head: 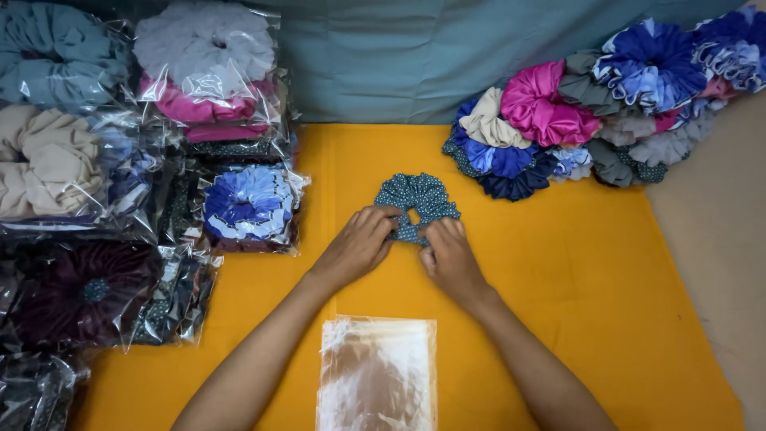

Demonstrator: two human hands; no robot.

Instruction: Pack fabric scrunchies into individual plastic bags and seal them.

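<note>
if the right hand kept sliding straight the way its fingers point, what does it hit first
The right hand points up and slightly left, already touching the dotted teal scrunchie. Past that lies bare orange cloth, then the teal backdrop.

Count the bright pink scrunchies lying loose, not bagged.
1: a bright pink satin scrunchie sits atop the loose pile at the orange cloth's upper right. More may be hidden underneath it.

Clear bagged scrunchies (120, 183) stacked left; empty clear bags (377, 371) bottom centre
</note>
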